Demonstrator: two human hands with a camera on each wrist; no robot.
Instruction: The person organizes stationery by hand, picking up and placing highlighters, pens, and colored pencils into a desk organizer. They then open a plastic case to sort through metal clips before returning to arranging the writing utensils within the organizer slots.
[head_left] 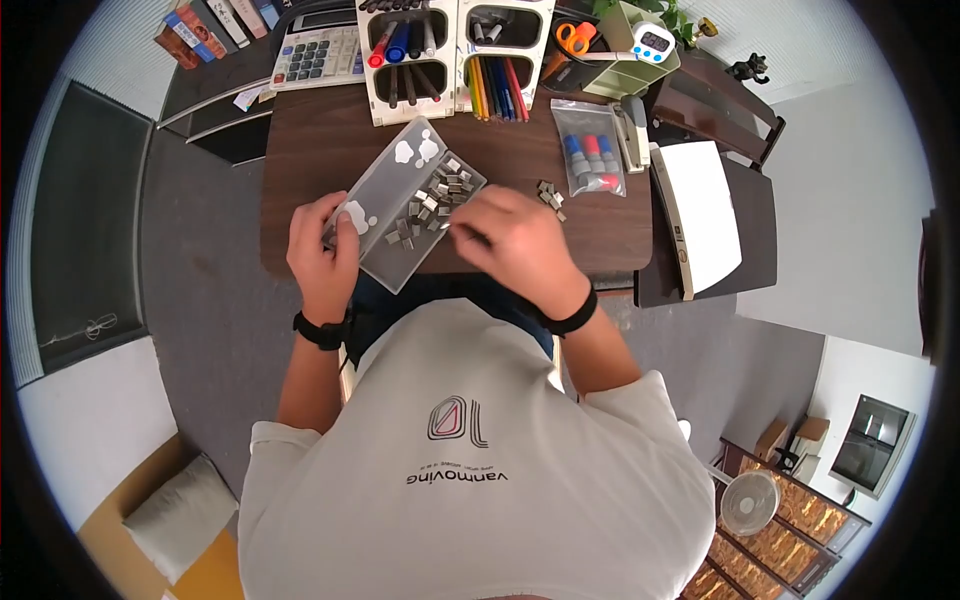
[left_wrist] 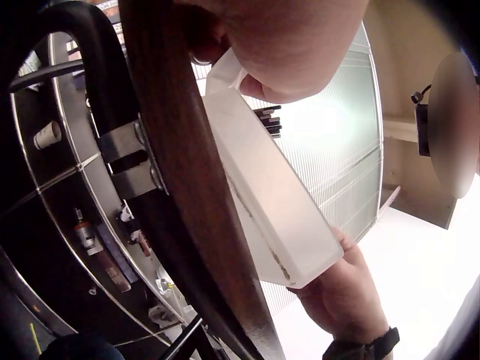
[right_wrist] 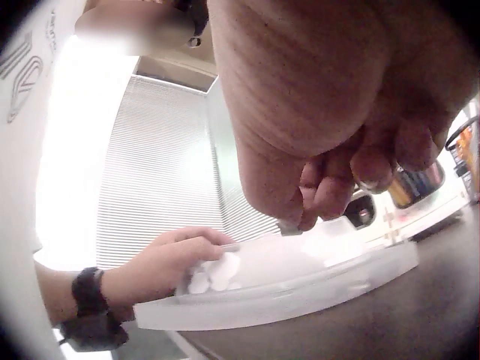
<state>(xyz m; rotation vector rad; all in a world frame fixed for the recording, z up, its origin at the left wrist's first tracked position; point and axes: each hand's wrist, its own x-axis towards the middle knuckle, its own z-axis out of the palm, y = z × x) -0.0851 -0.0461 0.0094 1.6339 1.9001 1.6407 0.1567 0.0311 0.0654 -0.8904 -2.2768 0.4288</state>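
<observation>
A hinged clear plastic box [head_left: 395, 268] lies open at the table's front edge, its lid [head_left: 384, 182] with white blotches raised on the left. My left hand [head_left: 325, 248] grips the lid's lower left edge, thumb on the inner face. Inside the tray, several small silver metal pieces [head_left: 440, 192] lie in a loose heap. Over the tray's right edge, my right hand [head_left: 522, 242] pinches one small metal piece [right_wrist: 289, 228] between thumb and fingertips. A few more pieces, a small pile [head_left: 551, 199], sit on the table right of the box.
A zip bag [head_left: 592, 150] of blue and red capped bottles lies right of the box, near a stapler [head_left: 632, 135]. White pen organizers [head_left: 455, 100] and a calculator [head_left: 318, 58] stand behind. A thick white binder [head_left: 697, 215] lies to the right, beyond the table's edge [head_left: 645, 245].
</observation>
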